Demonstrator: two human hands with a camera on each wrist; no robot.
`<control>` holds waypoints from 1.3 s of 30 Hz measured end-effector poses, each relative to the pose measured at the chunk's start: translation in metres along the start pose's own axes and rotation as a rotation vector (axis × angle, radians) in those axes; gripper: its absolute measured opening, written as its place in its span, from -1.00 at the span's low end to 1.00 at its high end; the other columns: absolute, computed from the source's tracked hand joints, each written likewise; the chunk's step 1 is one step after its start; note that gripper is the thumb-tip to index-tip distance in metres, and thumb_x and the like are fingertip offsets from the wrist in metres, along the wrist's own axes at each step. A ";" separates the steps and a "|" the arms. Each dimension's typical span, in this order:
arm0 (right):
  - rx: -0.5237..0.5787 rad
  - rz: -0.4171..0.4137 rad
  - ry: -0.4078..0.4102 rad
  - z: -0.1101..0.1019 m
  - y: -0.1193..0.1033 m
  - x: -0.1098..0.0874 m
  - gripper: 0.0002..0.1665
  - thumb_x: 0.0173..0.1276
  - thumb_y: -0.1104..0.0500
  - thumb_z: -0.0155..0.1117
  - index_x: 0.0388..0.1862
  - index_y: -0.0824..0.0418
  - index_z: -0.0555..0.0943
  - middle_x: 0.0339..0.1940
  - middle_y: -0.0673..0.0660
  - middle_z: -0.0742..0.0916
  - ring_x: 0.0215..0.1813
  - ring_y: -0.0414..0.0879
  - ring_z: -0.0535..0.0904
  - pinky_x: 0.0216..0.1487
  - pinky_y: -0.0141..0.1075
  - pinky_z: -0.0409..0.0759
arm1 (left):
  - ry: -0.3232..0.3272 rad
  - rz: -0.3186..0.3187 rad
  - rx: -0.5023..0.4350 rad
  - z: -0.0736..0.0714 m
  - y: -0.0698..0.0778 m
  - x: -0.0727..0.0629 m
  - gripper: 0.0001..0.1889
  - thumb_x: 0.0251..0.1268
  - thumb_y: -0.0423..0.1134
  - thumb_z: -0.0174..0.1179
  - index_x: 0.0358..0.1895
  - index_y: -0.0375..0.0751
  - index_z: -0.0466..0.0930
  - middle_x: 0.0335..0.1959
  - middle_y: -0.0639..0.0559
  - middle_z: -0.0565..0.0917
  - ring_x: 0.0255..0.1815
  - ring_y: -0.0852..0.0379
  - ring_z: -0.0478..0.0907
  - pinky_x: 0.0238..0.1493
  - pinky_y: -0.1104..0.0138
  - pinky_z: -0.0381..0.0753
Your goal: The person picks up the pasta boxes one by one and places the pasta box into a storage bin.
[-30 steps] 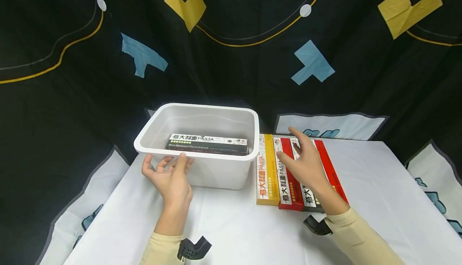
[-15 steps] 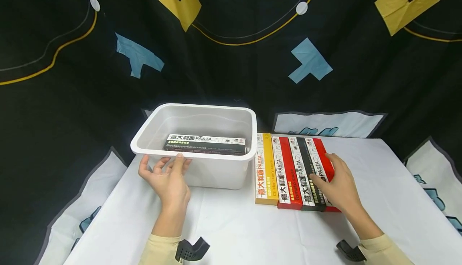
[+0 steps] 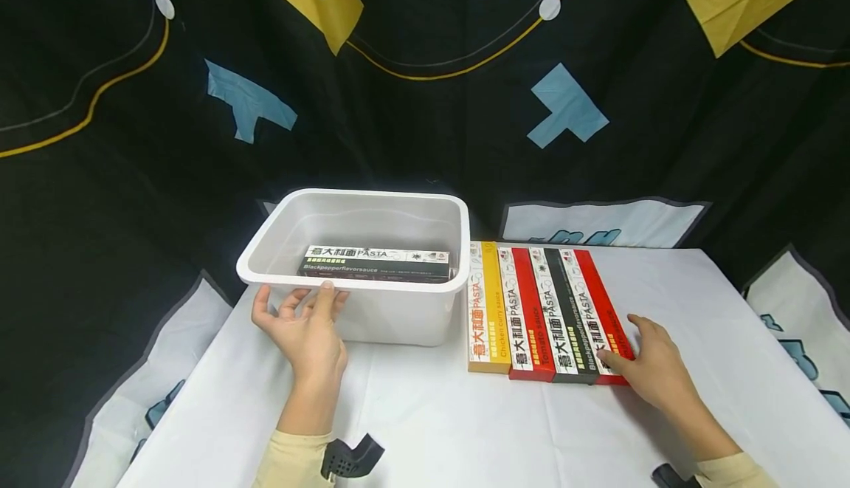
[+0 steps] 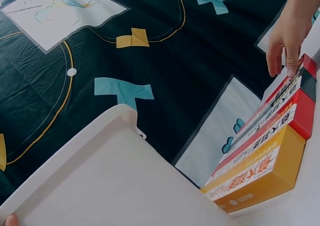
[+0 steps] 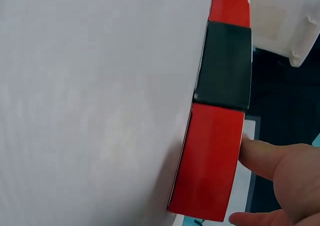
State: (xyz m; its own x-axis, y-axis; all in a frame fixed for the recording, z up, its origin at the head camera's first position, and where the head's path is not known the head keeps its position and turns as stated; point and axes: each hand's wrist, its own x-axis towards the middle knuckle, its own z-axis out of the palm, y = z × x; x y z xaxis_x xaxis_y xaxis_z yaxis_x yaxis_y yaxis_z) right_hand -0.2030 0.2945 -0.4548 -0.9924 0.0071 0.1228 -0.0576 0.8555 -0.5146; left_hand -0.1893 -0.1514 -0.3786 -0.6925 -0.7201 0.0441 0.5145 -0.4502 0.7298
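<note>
On the white cloth-covered tabletop point(image 3: 451, 421), near its far left corner, stands a deep white plastic bin point(image 3: 398, 317). Inside it, at the bottom, lies one black-and-white cardboard pasta box point(image 3: 375, 269); if something is under this box, I cannot tell. At the right of the bin, reaching toward the far edge, four boxes lie flat side by side: a yellow-and-white box point(image 3: 490, 307), a red-and-white tomato box point(image 3: 526, 312), a second black-and-white box point(image 3: 563, 314) and, outermost, a red-and-white end box point(image 3: 598, 307). The left hand point(image 3: 308, 340) grasps the bin's near rim. The right hand point(image 3: 654, 366) has a loose grip, with thumb and fingers spread at the near end of the end box, not closed firmly. I judge the packing only partly done: one box visibly inside, four left outside.
</note>
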 end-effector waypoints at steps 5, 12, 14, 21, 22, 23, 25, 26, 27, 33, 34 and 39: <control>-0.007 0.040 -0.045 -0.005 0.008 0.004 0.10 0.16 -0.11 0.46 0.36 0.57 0.16 0.21 0.61 0.34 0.21 0.49 0.26 0.12 0.41 0.36 | 0.004 -0.009 -0.006 0.000 -0.001 0.001 -0.09 0.14 -0.61 0.29 0.34 0.14 -0.11 0.01 -0.12 0.28 -0.26 0.03 0.51 -0.04 0.11 0.72; -0.026 0.093 -0.077 -0.012 0.020 -0.001 0.01 0.25 -0.07 0.37 0.32 0.63 0.16 0.18 0.64 0.34 0.20 0.52 0.25 0.12 0.43 0.34 | 0.002 -0.016 0.016 -0.001 -0.005 -0.002 -0.07 0.14 -0.60 0.29 0.35 0.13 -0.13 0.03 -0.13 0.27 -0.28 0.03 0.51 -0.03 0.09 0.71; -0.036 0.084 -0.081 -0.011 0.021 -0.005 0.01 0.29 -0.12 0.32 0.31 0.65 0.17 0.17 0.63 0.35 0.19 0.51 0.27 0.12 0.42 0.36 | -0.003 -0.020 0.024 -0.001 -0.006 -0.003 -0.07 0.15 -0.60 0.29 0.35 0.14 -0.14 0.03 -0.12 0.27 -0.27 0.03 0.51 -0.02 0.09 0.71; -0.051 0.032 -0.099 0.002 0.018 -0.004 -0.03 0.14 -0.19 0.43 0.17 0.54 0.32 -0.13 0.35 0.60 -0.14 0.17 0.50 -0.22 0.03 0.58 | -0.021 -0.010 0.019 0.001 -0.003 -0.001 -0.08 0.17 -0.58 0.28 0.35 0.15 -0.15 0.04 -0.13 0.26 -0.23 0.01 0.52 0.00 0.08 0.70; -0.059 0.035 -0.096 0.003 0.017 -0.004 0.00 0.12 -0.18 0.45 0.19 0.56 0.30 -0.13 0.36 0.60 -0.13 0.17 0.51 -0.21 0.05 0.59 | -0.021 -0.007 0.018 0.002 -0.002 -0.001 -0.08 0.17 -0.58 0.28 0.35 0.14 -0.15 0.04 -0.13 0.26 -0.22 0.01 0.53 0.00 0.09 0.70; -0.070 0.039 -0.094 0.005 0.016 -0.003 0.02 0.10 -0.17 0.46 0.19 0.57 0.28 -0.13 0.38 0.59 -0.13 0.19 0.52 -0.21 0.08 0.60 | -0.018 -0.005 0.016 0.002 -0.002 -0.001 -0.08 0.17 -0.59 0.27 0.35 0.14 -0.15 0.04 -0.13 0.26 -0.22 0.00 0.53 0.00 0.08 0.70; -0.086 0.043 -0.090 0.009 0.015 -0.003 0.05 0.07 -0.16 0.47 0.19 0.60 0.24 -0.12 0.42 0.58 -0.12 0.24 0.52 -0.21 0.13 0.61 | -0.008 -0.004 0.013 0.002 -0.001 0.000 -0.09 0.16 -0.60 0.27 0.35 0.14 -0.14 0.03 -0.13 0.26 -0.23 0.00 0.53 -0.01 0.09 0.71; -0.096 0.043 -0.083 0.012 0.014 -0.003 0.08 0.06 -0.15 0.48 0.20 0.61 0.22 -0.11 0.45 0.57 -0.10 0.27 0.52 -0.19 0.17 0.61 | -0.004 -0.005 0.014 0.002 -0.001 0.000 -0.09 0.16 -0.61 0.26 0.35 0.14 -0.14 0.03 -0.13 0.27 -0.23 0.01 0.53 -0.01 0.09 0.71; -0.100 0.041 -0.073 0.014 0.014 -0.003 0.07 0.06 -0.13 0.48 0.20 0.62 0.22 -0.10 0.47 0.57 -0.09 0.29 0.53 -0.17 0.19 0.61 | -0.001 -0.006 0.014 0.001 -0.001 0.000 -0.09 0.16 -0.61 0.26 0.35 0.14 -0.14 0.03 -0.13 0.27 -0.23 0.01 0.53 -0.02 0.09 0.71; -0.076 0.083 0.042 0.011 0.010 -0.008 0.11 0.04 -0.07 0.51 0.29 0.63 0.21 0.03 0.57 0.52 -0.01 0.39 0.50 -0.10 0.28 0.54 | -0.009 -0.003 0.011 -0.001 -0.001 0.000 -0.07 0.15 -0.60 0.28 0.35 0.15 -0.15 0.05 -0.14 0.25 -0.19 -0.02 0.54 0.00 0.08 0.70; -0.063 0.098 0.064 0.009 0.008 -0.009 0.11 0.04 -0.06 0.52 0.31 0.61 0.21 0.06 0.57 0.52 0.00 0.39 0.50 -0.10 0.27 0.54 | -0.010 -0.002 0.010 -0.001 -0.001 0.001 -0.07 0.15 -0.60 0.28 0.35 0.15 -0.15 0.05 -0.14 0.25 -0.19 -0.02 0.54 0.00 0.08 0.70; 0.063 0.206 0.152 -0.006 -0.003 -0.014 0.11 0.08 -0.06 0.50 0.44 0.45 0.19 0.19 0.53 0.49 0.07 0.36 0.46 -0.03 0.18 0.52 | -0.009 0.000 0.006 -0.001 0.000 0.001 -0.07 0.15 -0.60 0.28 0.35 0.14 -0.14 0.04 -0.14 0.26 -0.19 -0.02 0.54 0.00 0.08 0.70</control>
State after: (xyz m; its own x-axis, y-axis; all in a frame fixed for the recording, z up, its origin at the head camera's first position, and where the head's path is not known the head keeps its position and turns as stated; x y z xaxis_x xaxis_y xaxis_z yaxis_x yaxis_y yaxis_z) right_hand -0.1888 0.2949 -0.4502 -0.9563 0.2602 0.1336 0.1330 0.7937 -0.5936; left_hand -0.1898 -0.1525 -0.3789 -0.6969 -0.7154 0.0500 0.5114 -0.4468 0.7341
